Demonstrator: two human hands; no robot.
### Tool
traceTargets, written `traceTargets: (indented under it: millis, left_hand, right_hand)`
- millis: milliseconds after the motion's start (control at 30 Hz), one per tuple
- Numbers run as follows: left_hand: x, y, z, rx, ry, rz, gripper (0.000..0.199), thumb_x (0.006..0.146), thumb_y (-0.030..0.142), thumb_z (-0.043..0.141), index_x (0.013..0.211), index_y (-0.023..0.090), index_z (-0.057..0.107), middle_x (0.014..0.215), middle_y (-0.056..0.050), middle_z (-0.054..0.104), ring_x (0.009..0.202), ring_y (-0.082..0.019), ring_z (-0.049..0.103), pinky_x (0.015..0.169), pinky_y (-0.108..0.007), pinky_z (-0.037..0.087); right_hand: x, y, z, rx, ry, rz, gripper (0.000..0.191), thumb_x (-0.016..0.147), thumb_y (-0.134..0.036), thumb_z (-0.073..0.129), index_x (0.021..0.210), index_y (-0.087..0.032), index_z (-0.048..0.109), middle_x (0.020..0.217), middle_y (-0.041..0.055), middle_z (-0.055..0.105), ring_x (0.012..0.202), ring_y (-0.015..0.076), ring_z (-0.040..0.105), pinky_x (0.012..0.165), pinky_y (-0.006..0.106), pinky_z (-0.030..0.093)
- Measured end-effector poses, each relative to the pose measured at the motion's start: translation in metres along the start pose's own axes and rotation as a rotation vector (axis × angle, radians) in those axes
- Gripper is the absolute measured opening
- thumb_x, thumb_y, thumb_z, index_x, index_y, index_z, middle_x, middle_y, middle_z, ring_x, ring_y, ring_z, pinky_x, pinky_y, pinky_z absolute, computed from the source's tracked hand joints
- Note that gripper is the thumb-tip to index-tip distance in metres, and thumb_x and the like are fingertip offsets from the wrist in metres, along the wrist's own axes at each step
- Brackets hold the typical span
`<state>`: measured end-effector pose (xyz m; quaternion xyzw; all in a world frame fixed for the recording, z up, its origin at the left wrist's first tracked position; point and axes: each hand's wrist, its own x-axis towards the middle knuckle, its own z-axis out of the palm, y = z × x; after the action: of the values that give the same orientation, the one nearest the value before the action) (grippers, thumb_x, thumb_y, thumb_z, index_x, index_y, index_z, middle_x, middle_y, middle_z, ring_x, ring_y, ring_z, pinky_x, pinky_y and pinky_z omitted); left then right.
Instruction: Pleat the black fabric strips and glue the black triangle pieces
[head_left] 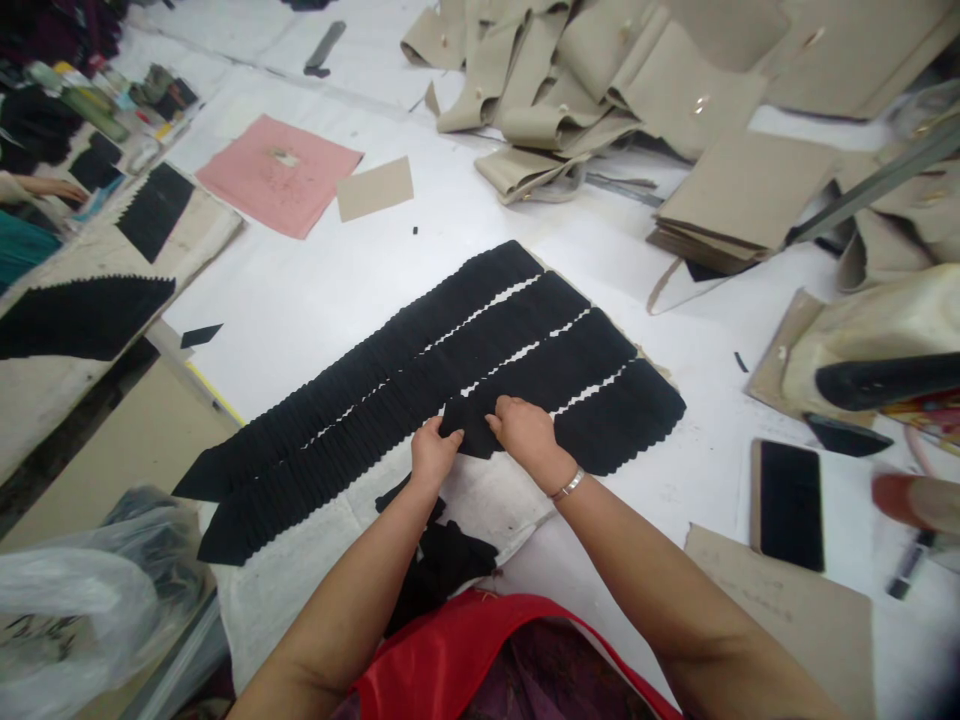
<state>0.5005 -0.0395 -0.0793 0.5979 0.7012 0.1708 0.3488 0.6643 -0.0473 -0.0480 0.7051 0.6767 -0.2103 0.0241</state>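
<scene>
L hand point(433, 450) & R hand point(525, 432) have fingertips on the same blk pc point(466, 425) at the near end of the 3rd row, can't tell how firmly. Four rows of overlapping blk zigzag-edged pcs point(382, 340) lie slantwise on the white tabletop point(277, 310), w/ thin white gaps btwn, rows lying close together. Pink sheet point(262, 185) + small beige card point(375, 188) sit beyond; phone point(787, 505) to the R, clear plastic bag point(82, 590) at near L, beige strips point(555, 80) piled at back.
</scene>
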Motion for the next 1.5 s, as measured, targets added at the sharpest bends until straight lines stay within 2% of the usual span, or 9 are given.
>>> traceTargets:
  millis: [233, 367, 633, 933, 1133, 1500]
  left_hand:
    - [-0.003, 0.0, -0.003, 0.079, -0.003, 0.015, 0.021, 0.068, 0.029, 0.062, 0.084, 0.015, 0.064, 0.076, -0.005, 0.066, 0.071, -0.019, 0.06, 0.068, -0.028, 0.045]
    - [-0.005, -0.003, -0.003, 0.062, 0.008, 0.047, 0.026, 0.069, 0.028, 0.063, 0.091, 0.015, 0.064, 0.082, -0.005, 0.066, 0.075, -0.018, 0.06, 0.07, -0.028, 0.045]
    - [-0.005, -0.01, -0.005, 0.034, 0.001, 0.037, 0.027, 0.067, 0.026, 0.064, 0.092, 0.016, 0.064, 0.084, -0.005, 0.067, 0.076, -0.019, 0.06, 0.072, -0.029, 0.045]
    - [-0.006, -0.009, -0.005, 0.058, -0.003, 0.041, 0.029, 0.068, 0.027, 0.063, 0.094, 0.014, 0.064, 0.084, -0.006, 0.067, 0.076, -0.019, 0.06, 0.071, -0.029, 0.045]
    - [-0.006, -0.008, -0.006, 0.055, 0.005, 0.037, 0.028, 0.067, 0.027, 0.063, 0.093, 0.015, 0.064, 0.083, -0.006, 0.067, 0.076, -0.019, 0.061, 0.072, -0.029, 0.045]
    - [-0.007, -0.01, -0.008, 0.042, 0.025, 0.036, 0.025, 0.069, 0.029, 0.063, 0.091, 0.016, 0.064, 0.084, -0.006, 0.067, 0.078, -0.019, 0.06, 0.074, -0.03, 0.045]
  right_hand:
    - [0.007, -0.003, 0.004, 0.011, -0.041, 0.018, 0.021, 0.087, -0.032, 0.047, 0.094, -0.015, 0.057, 0.092, 0.0109, 0.066, 0.085, 0.0199, 0.062, 0.071, 0.026, 0.044]
    - [0.008, -0.003, 0.004, 0.018, -0.065, 0.033, 0.022, 0.087, -0.033, 0.047, 0.094, -0.014, 0.058, 0.092, 0.0119, 0.066, 0.086, 0.0204, 0.062, 0.072, 0.027, 0.045]
    - [0.006, -0.005, 0.001, 0.006, -0.105, 0.055, 0.025, 0.088, -0.034, 0.045, 0.097, -0.014, 0.058, 0.095, 0.0133, 0.065, 0.089, 0.02, 0.062, 0.073, 0.026, 0.045]
    - [0.006, -0.004, 0.002, 0.014, -0.063, 0.043, 0.023, 0.087, -0.032, 0.047, 0.094, -0.014, 0.058, 0.092, 0.0121, 0.066, 0.085, 0.0209, 0.063, 0.071, 0.027, 0.045]
    - [0.006, -0.005, 0.001, 0.029, -0.039, 0.002, 0.028, 0.088, -0.039, 0.045, 0.096, -0.016, 0.057, 0.093, 0.0109, 0.066, 0.086, 0.021, 0.062, 0.072, 0.028, 0.044]
    - [0.01, -0.011, 0.003, 0.024, -0.112, 0.025, 0.026, 0.087, -0.036, 0.047, 0.094, -0.015, 0.06, 0.094, 0.0126, 0.066, 0.089, 0.0209, 0.062, 0.075, 0.027, 0.044]
